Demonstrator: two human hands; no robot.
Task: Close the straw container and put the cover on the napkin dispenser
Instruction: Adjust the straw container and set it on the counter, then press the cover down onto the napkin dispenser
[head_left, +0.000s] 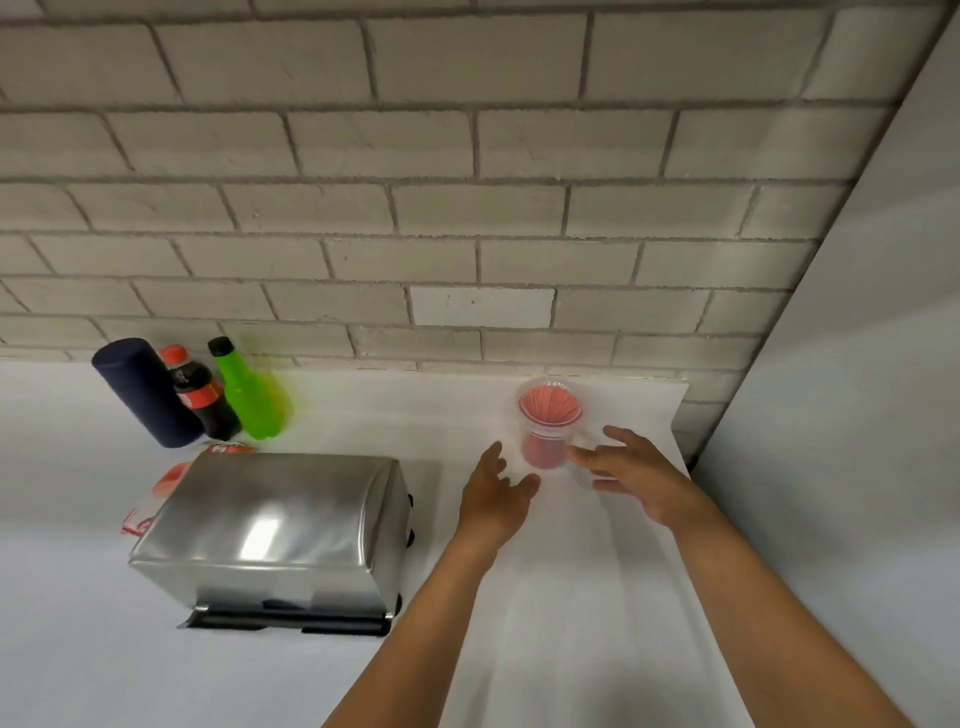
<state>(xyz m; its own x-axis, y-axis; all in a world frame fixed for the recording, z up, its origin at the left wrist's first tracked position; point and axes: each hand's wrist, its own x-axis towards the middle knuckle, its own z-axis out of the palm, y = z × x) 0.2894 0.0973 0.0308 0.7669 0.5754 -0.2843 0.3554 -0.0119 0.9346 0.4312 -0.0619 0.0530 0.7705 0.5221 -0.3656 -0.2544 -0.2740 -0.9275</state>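
A clear plastic straw container (549, 422) full of red straws stands upright near the back right of the white counter, its top uncovered. My left hand (497, 493) is just left of its base, fingers apart, not touching it. My right hand (632, 475) is at its right side with fingers spread; something faintly transparent seems to be between its fingers, too blurred to tell. A shiny steel napkin dispenser (275, 530) with a rounded metal cover sits at the left, a black base at its front.
A dark blue cylinder (146, 392), a cola bottle (200, 395) and a green bottle (247, 392) stand against the brick wall at back left. Red-and-white packaging (156, 499) lies behind the dispenser. The counter (571, 597) ends at a grey wall on the right.
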